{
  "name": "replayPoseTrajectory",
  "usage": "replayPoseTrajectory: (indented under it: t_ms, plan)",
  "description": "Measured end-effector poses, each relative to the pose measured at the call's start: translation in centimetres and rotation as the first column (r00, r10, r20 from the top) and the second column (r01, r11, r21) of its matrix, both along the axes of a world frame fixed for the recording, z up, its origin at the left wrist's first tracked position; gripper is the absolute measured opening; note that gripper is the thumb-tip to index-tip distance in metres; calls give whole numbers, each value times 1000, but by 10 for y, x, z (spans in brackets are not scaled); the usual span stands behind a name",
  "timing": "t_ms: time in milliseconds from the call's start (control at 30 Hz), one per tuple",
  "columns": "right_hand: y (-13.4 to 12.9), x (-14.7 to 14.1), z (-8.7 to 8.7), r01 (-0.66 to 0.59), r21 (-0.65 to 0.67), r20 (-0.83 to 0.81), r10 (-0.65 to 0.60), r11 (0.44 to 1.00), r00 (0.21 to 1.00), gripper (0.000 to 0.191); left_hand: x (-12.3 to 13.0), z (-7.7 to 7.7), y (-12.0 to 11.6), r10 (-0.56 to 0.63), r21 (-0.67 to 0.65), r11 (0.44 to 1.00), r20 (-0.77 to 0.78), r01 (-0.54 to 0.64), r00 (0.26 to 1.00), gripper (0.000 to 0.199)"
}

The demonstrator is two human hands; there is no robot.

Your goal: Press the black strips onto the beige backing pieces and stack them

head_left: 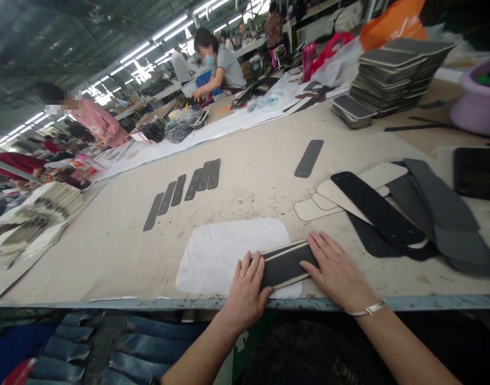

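Observation:
A dark grey strip-shaped panel [287, 266] with a pale edge lies across a white sheet [216, 240] near the table's front edge. A second pale-edged layer shows along its far side. My left hand [247, 289] grips the panel's left end, fingers over the top and thumb at the near edge. At the other end, my right hand [339, 270] holds it with fingers along the far side and thumb on the dark face. Right of my hands lies a loose pile of long rounded black panels [376, 208], grey panels [449, 198] and beige panels [383, 174].
Several small dark strips [204, 176] lie in a row mid-table, with one more strip [309, 158] farther right. Stacked panels [389, 80] and a purple tub [479, 101] stand at the back right. Pale bundled pieces [36, 219] sit left. Co-workers [102, 123] work beyond.

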State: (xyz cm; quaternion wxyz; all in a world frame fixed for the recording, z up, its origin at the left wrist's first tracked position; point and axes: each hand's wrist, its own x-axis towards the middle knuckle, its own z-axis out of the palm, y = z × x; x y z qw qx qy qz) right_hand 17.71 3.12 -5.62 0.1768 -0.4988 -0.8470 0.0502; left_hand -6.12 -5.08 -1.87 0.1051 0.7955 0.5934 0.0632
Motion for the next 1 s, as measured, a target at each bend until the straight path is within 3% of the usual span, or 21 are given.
replayPoseTrajectory:
  t_ms: [300,500,667,1000]
  plan:
    - [1,7,7,-41,-1,-110,41,999,993,67,0,-1,-4,86,84,992,70,-92,994,59]
    - [-1,10,14,-74,-12,-128,72,997,989,69,-11,4,-11,31,171,984,88,-45,996,49]
    - [-17,19,12,-128,2,-60,128,992,990,57,-18,4,-23,-9,173,985,137,-15,990,34]
    - [-49,33,8,-293,39,-84,295,955,952,46,-29,-13,-36,-134,243,967,234,76,963,29]
